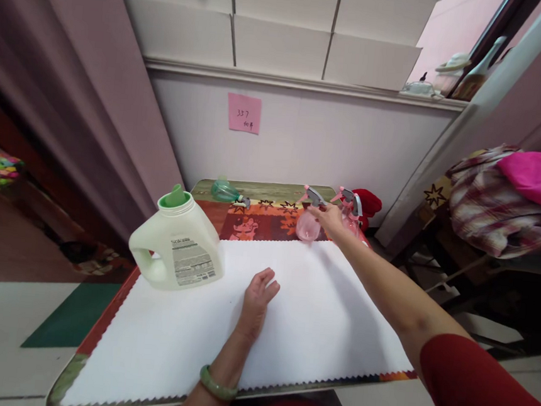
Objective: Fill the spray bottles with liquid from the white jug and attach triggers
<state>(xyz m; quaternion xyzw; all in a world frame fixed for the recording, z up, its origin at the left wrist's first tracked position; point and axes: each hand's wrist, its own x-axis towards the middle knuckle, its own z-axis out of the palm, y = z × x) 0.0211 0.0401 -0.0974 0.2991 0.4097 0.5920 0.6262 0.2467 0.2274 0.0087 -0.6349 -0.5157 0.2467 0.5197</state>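
Note:
My right hand (330, 219) reaches to the far side of the table and grips a small pink spray bottle (308, 226) by its neck, under the grey and pink trigger head. Just right of that hand stands another pink spray bottle (352, 223), partly hidden behind it. My left hand (261, 290), with a green bangle at the wrist, rests on its side over the white mat (298, 319), fingers loosely extended and holding nothing. A large pale jug (190, 253) with a green cap stands upright on the mat's left side.
A green spray bottle (225, 191) lies on its side at the table's back edge. Something red and plush (369, 202) sits at the back right corner. A pink note (244, 113) is on the wall. Clothes (483, 203) are piled at the right.

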